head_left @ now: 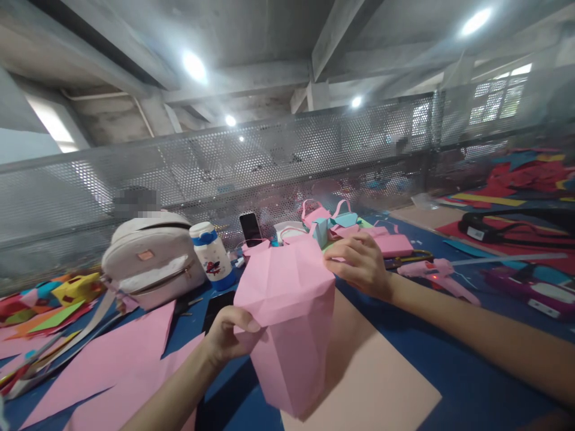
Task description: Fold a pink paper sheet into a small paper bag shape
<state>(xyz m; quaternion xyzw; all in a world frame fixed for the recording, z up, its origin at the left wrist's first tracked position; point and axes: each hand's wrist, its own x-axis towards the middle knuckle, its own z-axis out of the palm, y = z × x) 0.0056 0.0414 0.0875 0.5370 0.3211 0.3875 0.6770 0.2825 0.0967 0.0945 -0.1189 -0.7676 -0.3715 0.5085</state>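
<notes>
A folded pink paper bag is held up over the blue table, its creased body tilted toward me. My left hand pinches the bag's lower left edge between thumb and fingers. At the upper right rim, my right hand grips the bag with curled fingers. A pale pink sheet lies flat under the bag.
Pink paper sheets lie at the left. A white backpack, a blue-capped bottle and a phone stand behind. Small finished paper bags, a pink glue gun and scissors sit right. A perforated metal fence bounds the table.
</notes>
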